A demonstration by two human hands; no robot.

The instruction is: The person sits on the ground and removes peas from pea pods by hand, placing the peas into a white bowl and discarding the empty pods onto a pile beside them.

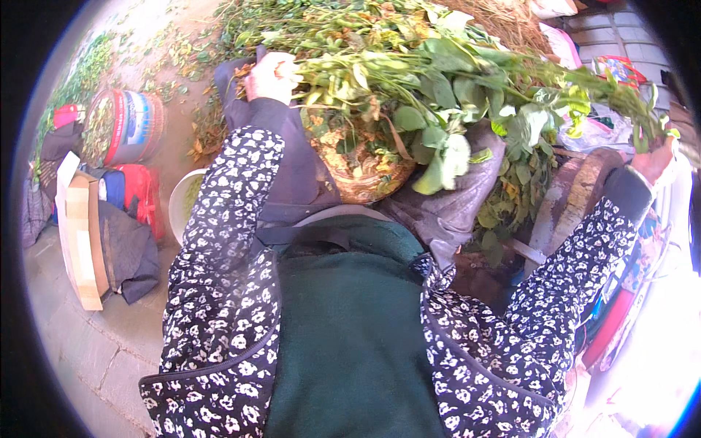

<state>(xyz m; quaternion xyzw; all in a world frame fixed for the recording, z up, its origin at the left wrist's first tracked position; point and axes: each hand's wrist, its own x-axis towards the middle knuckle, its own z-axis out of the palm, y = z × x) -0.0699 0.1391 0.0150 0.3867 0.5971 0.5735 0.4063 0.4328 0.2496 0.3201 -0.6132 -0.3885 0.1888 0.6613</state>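
Observation:
My left hand [274,76] is closed on one end of a long bundle of leafy green stalks with bean-like pods [378,68]. At the far right my right hand [654,161] grips the other end of the stalks, so the bundle stretches across above my knees. Broad green leaves hang from its middle. Beneath it, between my legs, a round basket [378,189] holds dry leaves and plant bits. Beyond it lies a large heap of similar stalks [306,24].
A white bucket [176,205] with green contents stands by my left leg. Farther left are a labelled plastic bucket [123,128], a cardboard box [82,241] and dark cloth [128,252]. A worn wooden piece [580,191] stands at right. Leaves litter the ground.

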